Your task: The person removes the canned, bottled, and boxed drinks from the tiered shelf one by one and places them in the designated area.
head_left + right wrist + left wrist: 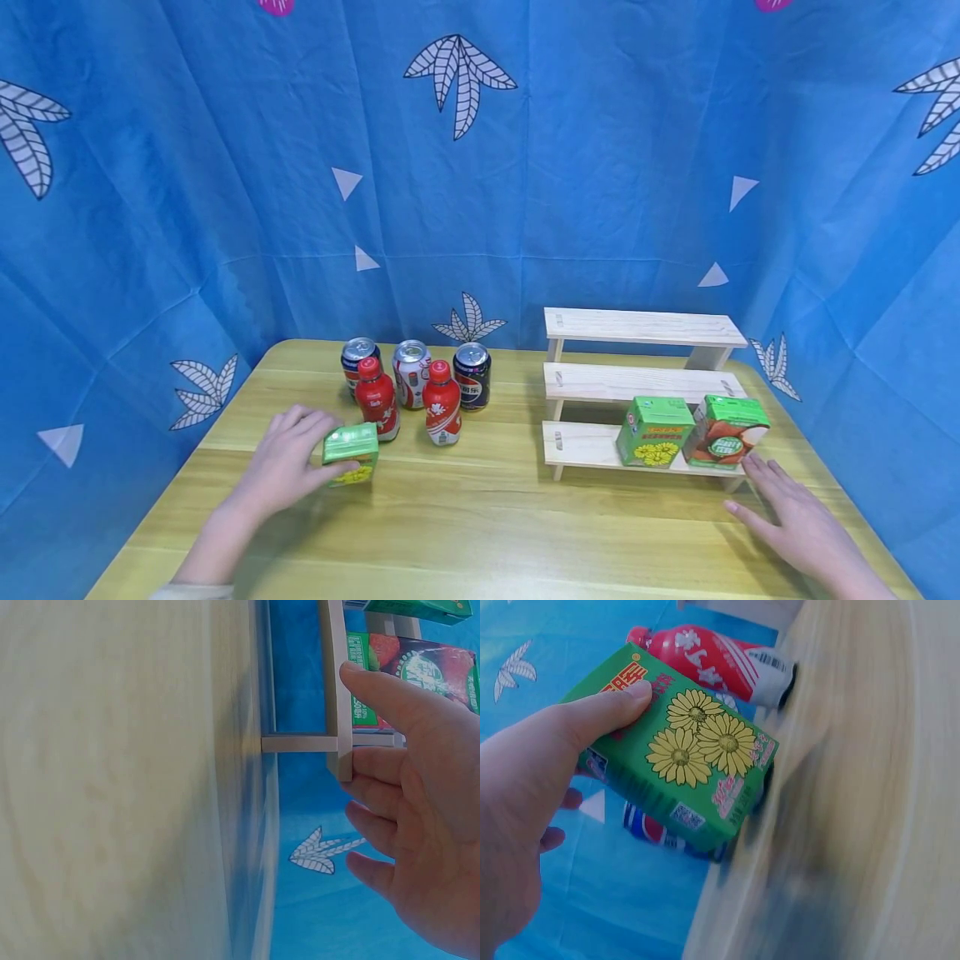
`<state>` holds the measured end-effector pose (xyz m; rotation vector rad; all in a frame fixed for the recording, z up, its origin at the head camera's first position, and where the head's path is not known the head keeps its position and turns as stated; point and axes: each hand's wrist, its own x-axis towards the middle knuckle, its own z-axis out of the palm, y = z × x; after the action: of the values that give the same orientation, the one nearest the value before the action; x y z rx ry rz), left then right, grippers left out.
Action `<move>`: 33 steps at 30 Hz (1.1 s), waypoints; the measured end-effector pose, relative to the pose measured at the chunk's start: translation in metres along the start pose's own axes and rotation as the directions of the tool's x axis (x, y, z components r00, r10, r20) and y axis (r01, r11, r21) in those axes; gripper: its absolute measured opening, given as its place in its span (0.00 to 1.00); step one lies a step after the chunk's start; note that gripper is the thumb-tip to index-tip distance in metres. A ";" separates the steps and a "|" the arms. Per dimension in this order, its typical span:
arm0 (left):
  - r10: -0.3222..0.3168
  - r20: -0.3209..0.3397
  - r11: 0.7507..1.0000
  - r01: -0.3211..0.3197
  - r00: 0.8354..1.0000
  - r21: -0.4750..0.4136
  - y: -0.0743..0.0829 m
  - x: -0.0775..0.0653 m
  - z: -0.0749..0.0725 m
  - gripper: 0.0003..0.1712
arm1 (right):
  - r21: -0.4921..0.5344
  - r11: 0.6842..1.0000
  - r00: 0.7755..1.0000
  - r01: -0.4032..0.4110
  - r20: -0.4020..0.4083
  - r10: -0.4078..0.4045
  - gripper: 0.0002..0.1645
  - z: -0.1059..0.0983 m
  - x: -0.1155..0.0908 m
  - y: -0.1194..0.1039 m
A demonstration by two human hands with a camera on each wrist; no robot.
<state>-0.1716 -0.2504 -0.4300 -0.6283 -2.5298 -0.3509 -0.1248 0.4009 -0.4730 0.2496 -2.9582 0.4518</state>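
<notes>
My left hand [288, 458] grips a green drink carton [351, 454] with yellow chrysanthemums on its front, thumb across the face in the left wrist view. Whether the carton touches the table cannot be told. Just behind it stands a red-capped red bottle [377, 400]. On the bottom step of the wooden shelf [581, 446] sit another chrysanthemum carton [655, 432] and, to its right, a green-topped carton with reddish fruit [724, 433]. My right hand [795, 521] is by the shelf's right end, fingers extended and holding nothing; whether its fingertips touch the shelf is unclear.
A second red bottle [442, 404] stands right of the first. Behind them are a dark blue can [349, 367], a white can [412, 375] and a black can [472, 379]. Blue patterned cloth [480, 208] hangs around the back and sides of the wooden table [480, 533].
</notes>
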 end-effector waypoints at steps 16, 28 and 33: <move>-0.051 0.015 0.999 0.051 0.999 0.006 -0.022 -0.010 0.004 0.28 | 0.011 1.000 1.000 -0.004 0.015 0.003 0.47 0.001 -0.001 0.001; -0.045 0.109 0.997 0.039 0.993 0.064 -0.029 -0.004 -0.005 0.31 | 0.000 1.000 1.000 0.011 -0.021 -0.011 0.46 0.003 -0.002 0.001; -0.035 0.146 0.995 0.020 0.989 0.100 -0.034 -0.002 -0.010 0.34 | 0.000 1.000 1.000 0.012 -0.020 -0.012 0.46 0.001 -0.001 0.000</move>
<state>-0.1829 -0.2841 -0.4270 -0.6017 -2.6804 -0.1945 -0.1241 0.4009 -0.4745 0.2606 -2.9355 0.4509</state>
